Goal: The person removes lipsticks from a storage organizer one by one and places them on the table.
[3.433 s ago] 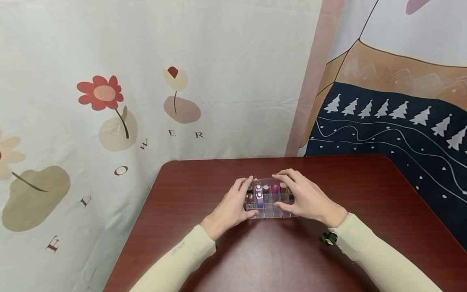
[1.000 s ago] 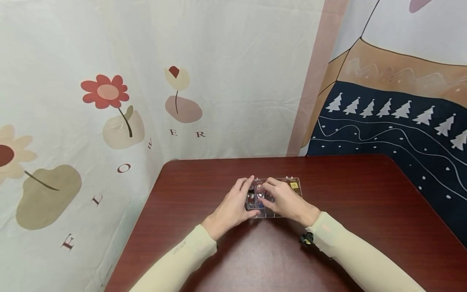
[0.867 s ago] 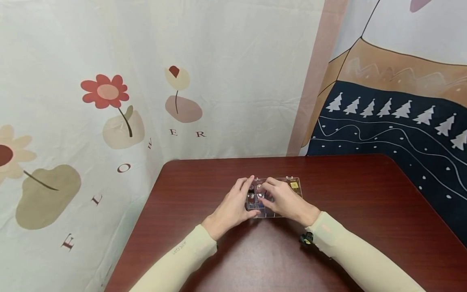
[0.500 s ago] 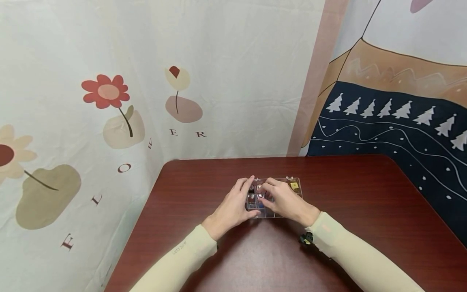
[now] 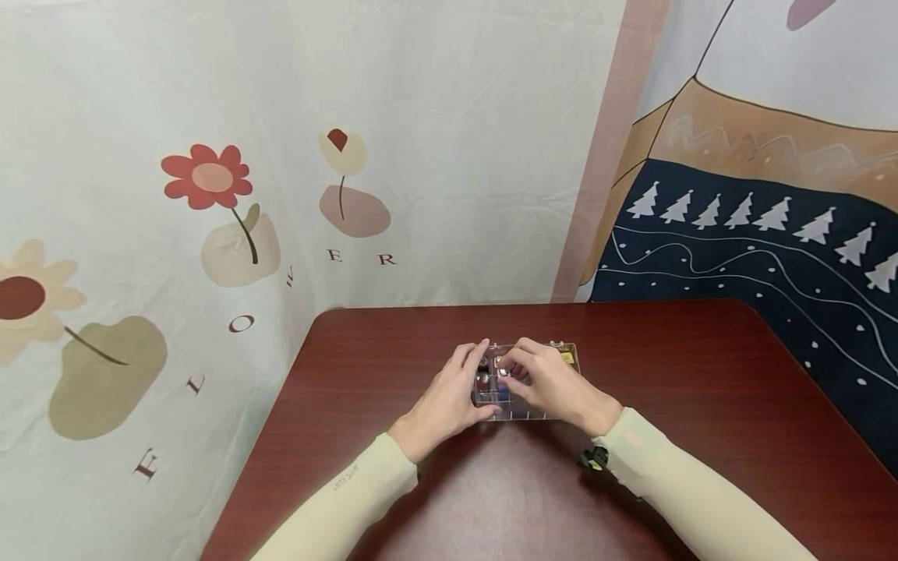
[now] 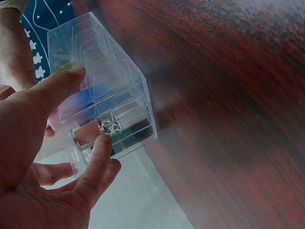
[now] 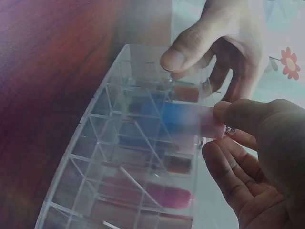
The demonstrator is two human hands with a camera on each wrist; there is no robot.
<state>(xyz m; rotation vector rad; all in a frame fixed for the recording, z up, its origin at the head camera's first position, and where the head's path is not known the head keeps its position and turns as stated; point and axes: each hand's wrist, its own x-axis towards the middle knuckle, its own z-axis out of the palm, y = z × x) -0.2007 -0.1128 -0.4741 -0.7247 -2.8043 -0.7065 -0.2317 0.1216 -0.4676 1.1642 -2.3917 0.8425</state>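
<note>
A clear compartmented lipstick organizer (image 5: 519, 411) stands on the table with several tubes in it. My left hand (image 5: 443, 399) grips its left end, the thumb at the front and the fingers along the side and back. My right hand (image 5: 556, 383) pinches a pink-and-blue lipstick (image 7: 183, 119) between thumb and fingers; a small shiny piece sits on its pink end. The blue end is inside a compartment in the right wrist view. Lower in that view, a magenta tube (image 7: 169, 195) lies in another slot. A yellow-topped item (image 5: 567, 358) shows at the organizer's right end.
The dark red table (image 5: 435, 499) extends around the organizer. Behind it hang a pale flower-print curtain (image 5: 456, 156) and a navy cloth with white trees (image 5: 744, 257).
Since the oldest frame, my right hand has left the organizer's right end and moved left to the pink-and-blue lipstick. Over the last half second it shifts slightly rightward. My left hand stays put.
</note>
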